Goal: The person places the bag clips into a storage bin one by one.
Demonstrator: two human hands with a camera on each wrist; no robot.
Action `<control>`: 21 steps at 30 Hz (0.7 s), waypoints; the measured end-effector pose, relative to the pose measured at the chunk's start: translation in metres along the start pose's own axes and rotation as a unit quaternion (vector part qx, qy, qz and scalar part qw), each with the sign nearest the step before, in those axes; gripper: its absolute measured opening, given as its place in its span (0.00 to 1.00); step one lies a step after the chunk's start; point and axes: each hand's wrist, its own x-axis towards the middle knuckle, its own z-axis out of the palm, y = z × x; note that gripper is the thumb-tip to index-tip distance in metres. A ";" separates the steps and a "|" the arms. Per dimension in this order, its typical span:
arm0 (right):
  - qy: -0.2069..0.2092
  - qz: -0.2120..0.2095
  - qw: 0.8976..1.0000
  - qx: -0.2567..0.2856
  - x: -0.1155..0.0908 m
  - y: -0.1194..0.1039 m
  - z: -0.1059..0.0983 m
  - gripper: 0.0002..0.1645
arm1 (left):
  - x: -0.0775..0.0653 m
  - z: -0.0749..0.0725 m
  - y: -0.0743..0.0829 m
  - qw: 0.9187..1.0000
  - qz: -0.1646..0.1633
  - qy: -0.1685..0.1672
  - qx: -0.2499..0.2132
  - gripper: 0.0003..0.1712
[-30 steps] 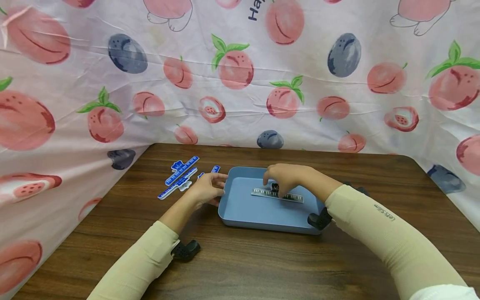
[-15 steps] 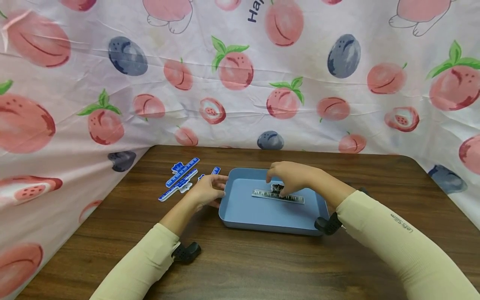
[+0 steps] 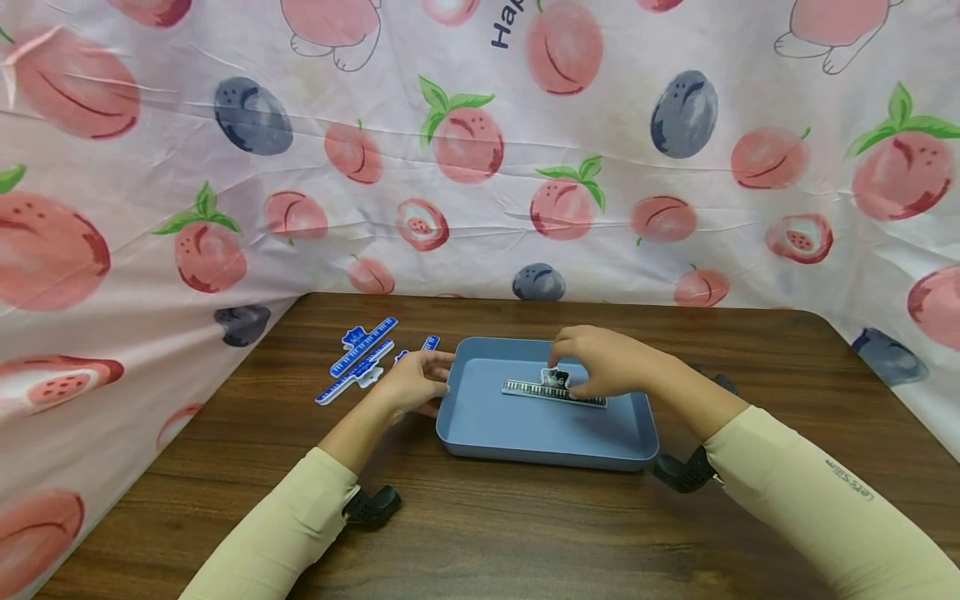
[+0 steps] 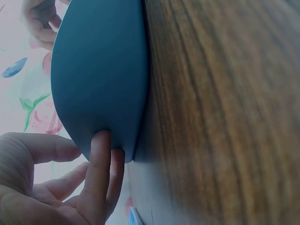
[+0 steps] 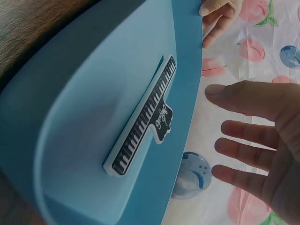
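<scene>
A shallow blue tray [image 3: 495,429] stands on the table. In it lies a black-and-white music clip [image 5: 145,119] with a piano-key bar and a dark lettered grip. My right hand [image 3: 607,362] is over the tray, just right of the clip's grip; in the right wrist view its fingers are spread and hold nothing. At the tray's left end is my left hand [image 3: 408,383]. Its fingers [image 4: 100,150] touch the outer wall, loosely extended, with the thumb near the rim.
Left of the tray lie two blue piano-key clips [image 3: 363,346] side by side. Another blue clip [image 3: 429,342] is partly hidden behind my left hand. A fruit-print cloth [image 3: 480,242] hangs behind the wooden table [image 3: 480,533].
My right hand has let go of the black-and-white clip and moved right, uncovering its grip. The clip stays in the tray. My left hand has kept its place.
</scene>
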 end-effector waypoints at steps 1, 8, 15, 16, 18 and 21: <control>0.006 -0.002 1.000 -0.002 -0.002 0.000 0.000 0.20 | 0.000 0.000 0.000 1.000 0.000 0.000 0.000 0.33; 0.055 -0.013 0.998 -0.021 -0.017 -0.001 -0.004 0.21 | -0.001 0.001 0.001 1.000 -0.001 0.001 -0.001 0.33; 0.090 -0.012 0.996 -0.017 -0.032 -0.003 -0.013 0.24 | -0.002 0.001 0.001 1.000 -0.001 -0.001 -0.005 0.32; 0.093 -0.009 0.995 -0.016 -0.034 -0.003 -0.014 0.24 | -0.002 0.001 0.001 1.000 -0.001 -0.001 -0.004 0.32; 0.102 -0.004 0.995 -0.014 -0.038 -0.001 -0.015 0.25 | -0.002 0.001 0.001 1.000 0.000 -0.001 -0.002 0.32; 0.117 -0.002 0.993 -0.011 -0.044 0.002 -0.015 0.26 | -0.002 0.001 0.001 1.000 -0.001 0.000 -0.002 0.32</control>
